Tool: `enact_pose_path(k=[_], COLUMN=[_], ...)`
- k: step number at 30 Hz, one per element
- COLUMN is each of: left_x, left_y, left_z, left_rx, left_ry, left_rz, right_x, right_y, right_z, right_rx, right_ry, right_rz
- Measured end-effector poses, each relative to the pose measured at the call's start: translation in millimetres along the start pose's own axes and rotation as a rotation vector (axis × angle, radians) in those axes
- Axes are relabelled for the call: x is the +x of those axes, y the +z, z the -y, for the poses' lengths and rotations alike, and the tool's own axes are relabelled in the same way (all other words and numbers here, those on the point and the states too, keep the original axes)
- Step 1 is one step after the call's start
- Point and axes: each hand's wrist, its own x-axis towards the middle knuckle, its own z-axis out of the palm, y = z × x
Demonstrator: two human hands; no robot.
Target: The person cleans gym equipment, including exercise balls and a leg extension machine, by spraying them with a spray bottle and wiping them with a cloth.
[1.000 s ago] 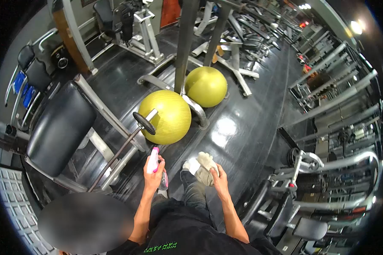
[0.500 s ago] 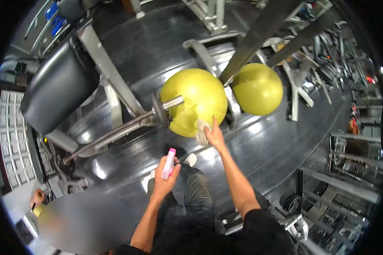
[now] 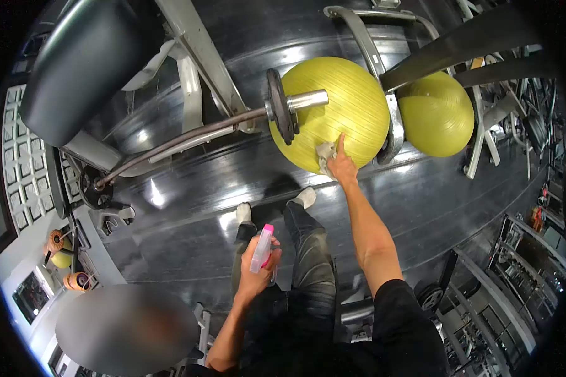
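Observation:
My left hand is wrapped round a spray bottle with a clear body and pink parts, held low in front of my legs. With my right hand I press a crumpled pale cloth against the lower side of a large yellow exercise ball. The index finger stretches out along the ball's surface, while the other fingers curl at the cloth. A barbell's metal end overlaps the ball in view, a dark weight plate beside it.
A second yellow ball sits to the right, behind grey machine legs. The barbell's bar runs left below a padded black bench. Weight racks stand at lower right. The dark floor is shiny.
The view has shifted, so the balls and barbell appear higher and larger. My right hand stays at the ball with the cloth. The spray bottle remains in my left hand.

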Motion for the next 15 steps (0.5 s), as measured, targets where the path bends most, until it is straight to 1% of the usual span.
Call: enact_pose_path(k=[1, 2, 3, 5, 6, 8, 9, 11, 12, 14, 15], left_x=[0, -2, -5, -12, -14, -15, -16, -15, -14, -15, -14], left_y=[-7, -17, -25, -40, -48, -66, -75, -93, -101, -115, -123], left_z=[4, 11, 11, 10, 13, 21, 23, 25, 23, 17, 18], left_rx=[0.063, 0.092, 0.100, -0.048, -0.037, 0.126, 0.136, 0.232, 0.248, 0.215, 0.230], left_ry=[0.074, 0.111, 0.102, -0.071, -0.078, -0.002, -0.004, 0.059, 0.058, -0.015, -0.019], left_rz=[-0.002, 0.025, 0.038, 0.099, 0.118, 0.134, 0.163, 0.241, 0.269, 0.301, 0.325], right_x=[-10, -21, -32, -55, -68, -102, -123, -153, -172, -206, -221], right_y=[12, 26, 41, 76, 94, 113, 120, 166, 175, 189, 183], right_z=[-3, -9, -16, -38, -50, -68, -77, -116, -119, -119, -110], right_rx=[0.006, 0.043, 0.080, 0.123, 0.125, 0.097, 0.067, 0.162, 0.185, 0.441, 0.456], right_ry=[0.012, 0.074, 0.140, 0.182, 0.219, 0.288, 0.321, 0.406, 0.429, 0.642, 0.666], right_rz=[0.005, 0.015, 0.023, 0.036, 0.089, 0.213, 0.288, 0.263, 0.259, -0.107, -0.109])
